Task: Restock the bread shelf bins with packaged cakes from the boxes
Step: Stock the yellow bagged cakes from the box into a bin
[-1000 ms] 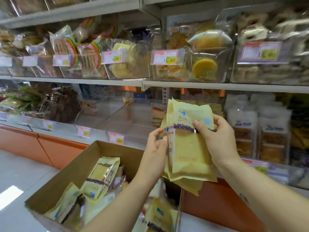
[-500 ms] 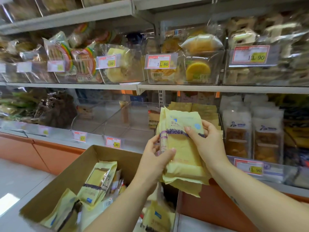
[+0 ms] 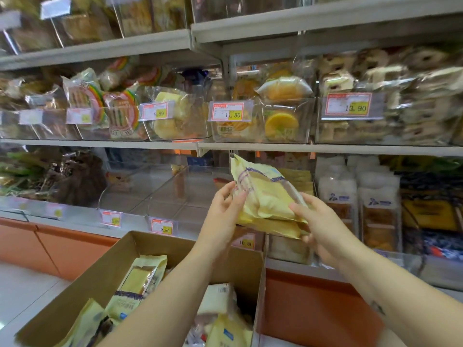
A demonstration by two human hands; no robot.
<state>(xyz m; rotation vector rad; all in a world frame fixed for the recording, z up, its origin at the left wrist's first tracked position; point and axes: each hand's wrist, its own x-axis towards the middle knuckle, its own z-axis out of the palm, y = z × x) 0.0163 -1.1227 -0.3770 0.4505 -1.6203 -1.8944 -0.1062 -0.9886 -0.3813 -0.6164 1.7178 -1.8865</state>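
I hold a small stack of yellow packaged cakes (image 3: 265, 199) tilted toward the lower shelf, in front of a clear bin (image 3: 295, 176) that has more of the same yellow packs at its back. My left hand (image 3: 225, 216) grips the stack's left edge. My right hand (image 3: 323, 229) grips its lower right corner from underneath. Below my arms an open cardboard box (image 3: 100, 279) contains several more yellow cake packs (image 3: 140, 284).
Two clear bins (image 3: 160, 194) to the left of the stack look nearly bare. White-labelled cake packs (image 3: 355, 204) fill the bin to the right. The shelf above (image 3: 250, 146) carries bins of round cakes behind price tags. An orange base panel (image 3: 313, 304) runs below the shelf.
The stack has gone from upright to tilted, its top leaning toward the bin. My right hand slid from the stack's upper right down to its lower corner. The view moved closer.
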